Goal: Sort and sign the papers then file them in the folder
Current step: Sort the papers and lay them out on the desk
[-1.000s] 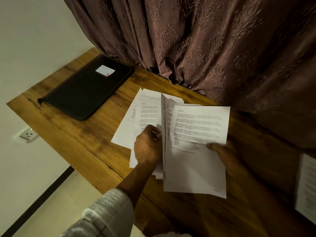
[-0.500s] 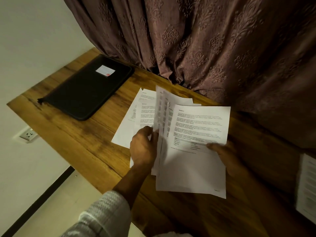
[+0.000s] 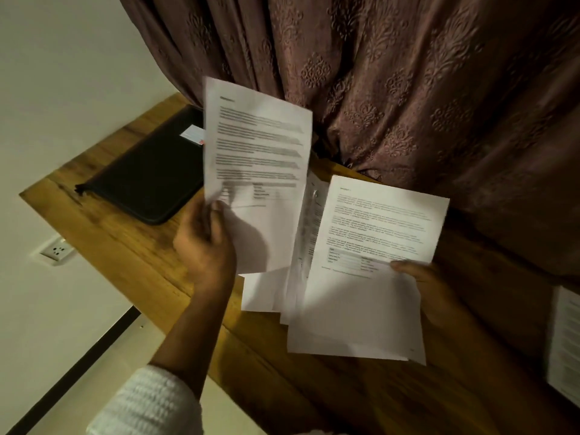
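My left hand (image 3: 205,246) pinches the lower left edge of one printed sheet (image 3: 255,152) and holds it up above the table, its text facing me. My right hand (image 3: 430,287) grips a fanned stack of printed papers (image 3: 364,293), thumb on the top page near its signature table. More white sheets (image 3: 260,293) lie on the wooden table under the raised page. A black zipped folder (image 3: 147,180) with a white label lies flat at the far left of the table, partly hidden by the raised sheet.
The wooden table (image 3: 131,246) ends at the left and near edges, with floor below. A brown patterned curtain (image 3: 408,89) hangs right behind it. Another printed page (image 3: 565,340) lies at the right edge of view. A wall socket (image 3: 56,250) sits on the left wall.
My left hand has lifted one sheet off the pile and raised it up and to the left, over the folder. My right hand keeps holding the stack in place.
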